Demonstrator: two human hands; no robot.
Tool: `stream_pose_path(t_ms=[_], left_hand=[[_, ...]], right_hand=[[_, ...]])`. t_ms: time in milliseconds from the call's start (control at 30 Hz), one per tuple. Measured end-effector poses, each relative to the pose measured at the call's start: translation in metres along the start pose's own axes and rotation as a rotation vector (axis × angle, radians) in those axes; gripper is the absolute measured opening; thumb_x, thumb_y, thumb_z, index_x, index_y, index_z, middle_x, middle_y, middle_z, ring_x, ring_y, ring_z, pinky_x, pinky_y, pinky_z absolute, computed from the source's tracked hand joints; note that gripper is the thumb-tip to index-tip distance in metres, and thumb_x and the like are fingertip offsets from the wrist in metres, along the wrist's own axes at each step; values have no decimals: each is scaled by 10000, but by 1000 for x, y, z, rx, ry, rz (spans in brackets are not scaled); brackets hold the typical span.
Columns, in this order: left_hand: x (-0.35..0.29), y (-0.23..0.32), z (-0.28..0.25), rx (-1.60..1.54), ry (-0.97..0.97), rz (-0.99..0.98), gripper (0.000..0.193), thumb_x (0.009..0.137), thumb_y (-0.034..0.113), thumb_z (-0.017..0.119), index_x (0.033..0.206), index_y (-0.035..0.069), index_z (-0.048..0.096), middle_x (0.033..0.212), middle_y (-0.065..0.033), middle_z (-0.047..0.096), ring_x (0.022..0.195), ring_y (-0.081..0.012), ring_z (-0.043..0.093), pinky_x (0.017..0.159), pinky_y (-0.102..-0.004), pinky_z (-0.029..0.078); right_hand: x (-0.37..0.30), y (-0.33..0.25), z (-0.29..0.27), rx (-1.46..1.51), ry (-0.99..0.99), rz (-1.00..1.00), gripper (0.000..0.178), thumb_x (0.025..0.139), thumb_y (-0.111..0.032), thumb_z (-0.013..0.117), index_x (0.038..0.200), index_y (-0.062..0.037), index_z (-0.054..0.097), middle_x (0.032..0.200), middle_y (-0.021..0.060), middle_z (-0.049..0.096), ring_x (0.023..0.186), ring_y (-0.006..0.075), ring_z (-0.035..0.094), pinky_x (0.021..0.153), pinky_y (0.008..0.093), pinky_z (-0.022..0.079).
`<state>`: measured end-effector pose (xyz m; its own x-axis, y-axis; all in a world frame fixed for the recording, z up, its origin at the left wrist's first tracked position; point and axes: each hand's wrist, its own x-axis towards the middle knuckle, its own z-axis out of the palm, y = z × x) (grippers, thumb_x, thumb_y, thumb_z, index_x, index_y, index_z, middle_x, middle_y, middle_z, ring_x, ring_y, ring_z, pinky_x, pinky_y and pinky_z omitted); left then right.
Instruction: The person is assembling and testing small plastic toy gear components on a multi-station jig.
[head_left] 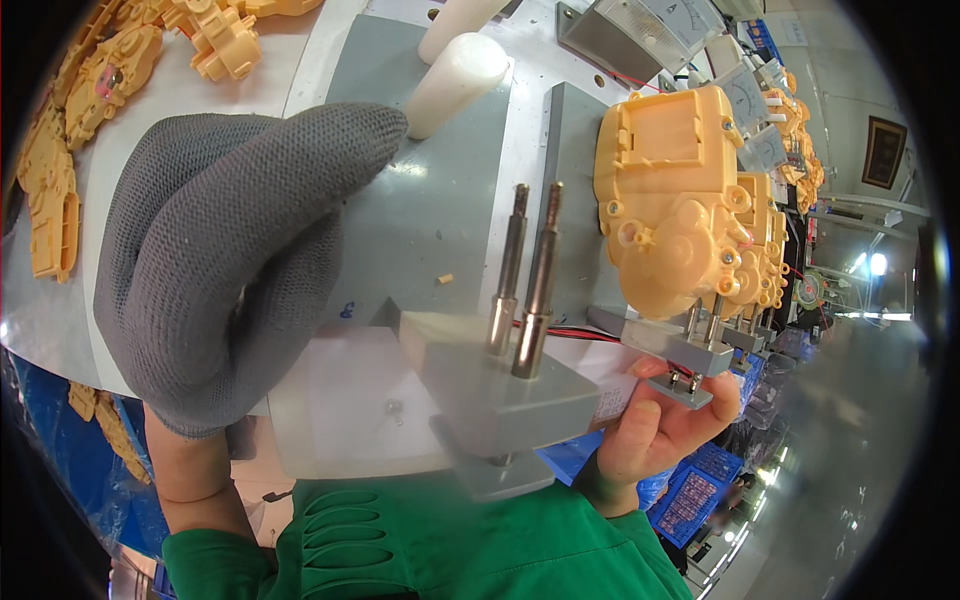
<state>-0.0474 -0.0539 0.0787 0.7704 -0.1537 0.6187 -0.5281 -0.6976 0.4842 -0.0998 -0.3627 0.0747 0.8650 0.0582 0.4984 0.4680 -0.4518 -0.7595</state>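
Note:
My left hand (215, 260), in a grey knitted glove, is curled above the left side of the bench. Its foremost finger reaches close to a white cylindrical post (458, 85); whatever lies inside the curl is hidden. At the right, my bare right hand (665, 420) has its fingers closed around a small grey plate (682, 391) with metal pins, under a fixture block. Above that block sits a yellow plastic housing (675, 200) with a square recess and a round bulge. Between my hands stand two metal pins (530, 300) on a grey block (500, 390).
Several yellow plastic parts (110, 80) lie at the far left. Analogue meters (660, 35) stand at the back, with more yellow housings (795, 125) beyond. Red and black wires (565, 331) run toward the right fixture. A small yellow scrap (445, 279) lies on the grey plate (400, 230).

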Motion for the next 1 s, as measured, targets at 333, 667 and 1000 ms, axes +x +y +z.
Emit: stream_pose_path(t_ms=[333,667,1000], left_hand=[[1,-17,40,-119,362,123,169,700,203,629,841,112,645,730,-32,549,675,-215,571,533,-345,452],[0,6,37,-15,322,-24,142,636,205,680,758,134,671,683,-4,535,630,-197,553,507,-339,423],[15,12,-3,-260,-78,-155,246,772,-8,644,1014,-21,690,927,-141,718,628,-147,578,602,-270,463]], right_hand=[[3,-2,0,-142,116,62,548,901,-237,625,1331,0,382,1132,164,555,1002,252,570,882,380,466],[15,9,-15,-30,-7,-136,274,952,-274,558,1066,-33,494,874,115,588,799,236,602,773,339,479],[21,-13,-12,-256,-614,56,253,728,-120,809,939,-71,680,984,73,677,946,221,622,865,377,526]])
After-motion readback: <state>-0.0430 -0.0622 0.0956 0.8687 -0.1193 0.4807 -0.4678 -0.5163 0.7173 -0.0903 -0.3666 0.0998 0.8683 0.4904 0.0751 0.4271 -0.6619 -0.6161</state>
